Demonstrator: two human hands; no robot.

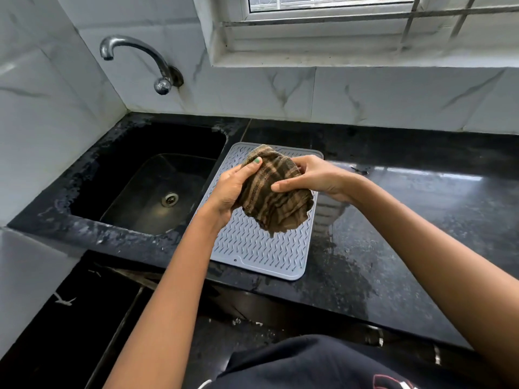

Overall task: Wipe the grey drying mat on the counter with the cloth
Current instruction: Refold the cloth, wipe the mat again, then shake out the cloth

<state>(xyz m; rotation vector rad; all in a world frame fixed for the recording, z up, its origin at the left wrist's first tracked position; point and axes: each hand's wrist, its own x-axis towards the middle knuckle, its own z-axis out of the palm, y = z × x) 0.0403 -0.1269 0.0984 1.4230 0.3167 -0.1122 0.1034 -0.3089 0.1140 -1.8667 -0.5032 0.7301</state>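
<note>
- Fabric, dark navy with a red and white print [323, 369], fills the bottom edge nearest us, part of the person's clothing.
- Two bare forearms reach forward from there over the edge of the glossy black stone counter [421, 220], which carries wet streaks and reflections of the window.
- On the counter just right of the basin we see the grey rectangular ribbed silicone drying mat [261, 248], lying flat, its near edge close to the counter's front edge.
- Above the middle of the mat both hands hold the brown and tan striped woven cloth [276, 200], bunched into a loose bundle; its lower corner hangs toward the mat, and we cannot tell whether it touches.
- The left hand [233, 189] grips the cloth's left side, thumb pressed over the top of the fabric, fingers hidden beneath.
- The right hand [314, 176] grips the cloth's right side, thumb across the front, fingers curled into the folds behind.
- Left of the mat sits the black sunken sink [151, 192] with a round metal drain [170, 199].
- Farther back, a curved chrome tap [140, 60] comes out of the white marble-veined tiled wall [365, 96] over the sink.
- Farthest, a white-framed window with metal bars [365, 21] sits above the tiles.
</note>
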